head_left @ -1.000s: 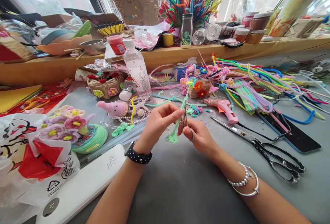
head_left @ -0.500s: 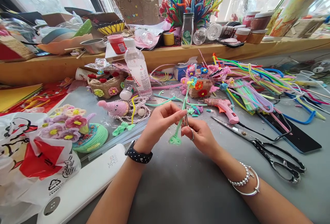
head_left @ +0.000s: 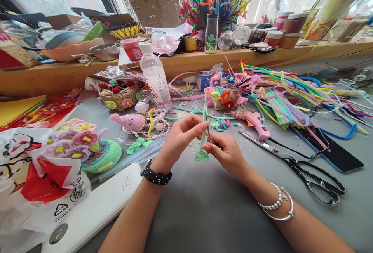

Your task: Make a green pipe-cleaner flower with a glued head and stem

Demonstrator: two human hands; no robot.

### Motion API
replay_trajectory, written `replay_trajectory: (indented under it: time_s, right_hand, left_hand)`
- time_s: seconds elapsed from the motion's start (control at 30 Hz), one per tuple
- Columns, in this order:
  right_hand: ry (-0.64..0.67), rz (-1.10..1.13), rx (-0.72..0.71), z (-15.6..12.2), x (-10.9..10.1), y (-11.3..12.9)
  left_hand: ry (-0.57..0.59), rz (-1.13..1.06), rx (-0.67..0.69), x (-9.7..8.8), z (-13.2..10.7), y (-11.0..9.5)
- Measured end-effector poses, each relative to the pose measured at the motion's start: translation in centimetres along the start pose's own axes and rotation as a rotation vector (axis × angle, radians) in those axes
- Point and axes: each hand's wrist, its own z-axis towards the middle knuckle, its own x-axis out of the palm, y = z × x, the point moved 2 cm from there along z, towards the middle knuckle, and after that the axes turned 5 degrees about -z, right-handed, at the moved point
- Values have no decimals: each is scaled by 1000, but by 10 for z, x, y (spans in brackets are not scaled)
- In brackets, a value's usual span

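Note:
Over the grey table [head_left: 198, 206], my left hand [head_left: 180, 138] pinches a light green pipe cleaner stem [head_left: 203, 129] near its middle. The stem stands almost upright, with a small curled green shape [head_left: 201, 155] at its lower end. My right hand [head_left: 229, 154] is closed around small metal scissors [head_left: 210, 138], whose blades point up against the stem just beside my left fingertips. A black watch sits on my left wrist and bead and metal bracelets on my right.
Large black scissors [head_left: 303, 171] and a pink glue gun [head_left: 253, 123] lie right of my hands, near a black phone [head_left: 332, 150]. Pipe cleaners [head_left: 291, 90] spread at the back right. Baskets with flowers [head_left: 121, 96], a bottle [head_left: 155, 76], a pink knitted toy [head_left: 129, 122] and a white device [head_left: 96, 206] lie left.
The green stem has swung from a lean toward upright, its curled end shifting right. My right hand has turned the small scissors, whose blades now show against the stem.

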Motion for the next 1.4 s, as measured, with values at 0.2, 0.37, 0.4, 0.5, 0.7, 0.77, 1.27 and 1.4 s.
replay_trajectory:
  time_s: [0.2, 0.37, 0.4, 0.5, 0.7, 0.77, 1.27, 1.4]
  right_hand:
    - [50, 53, -15, 0, 0, -1]
    - [63, 71, -19, -1, 0, -1]
    - [59, 67, -18, -1, 0, -1]
    - [40, 51, -15, -1, -1, 0]
    - [3, 11, -16, 0, -1, 3]
    - [-5, 8, -22, 0, -1, 2]
    - [16, 33, 27, 1, 1, -2]
    - [55, 34, 26, 2, 3, -2]
  left_hand:
    - [25, 5, -6, 1, -1, -1]
    - [103, 22, -30, 3, -1, -1]
    - [108, 19, -28, 3, -1, -1]
    - [111, 3, -19, 2, -1, -2]
    - [72, -22, -30, 1, -1, -1]
    - [56, -26, -30, 1, -1, -2]
    - [39, -47, -19, 2, -1, -1]
    - [32, -60, -26, 1, -1, -1]
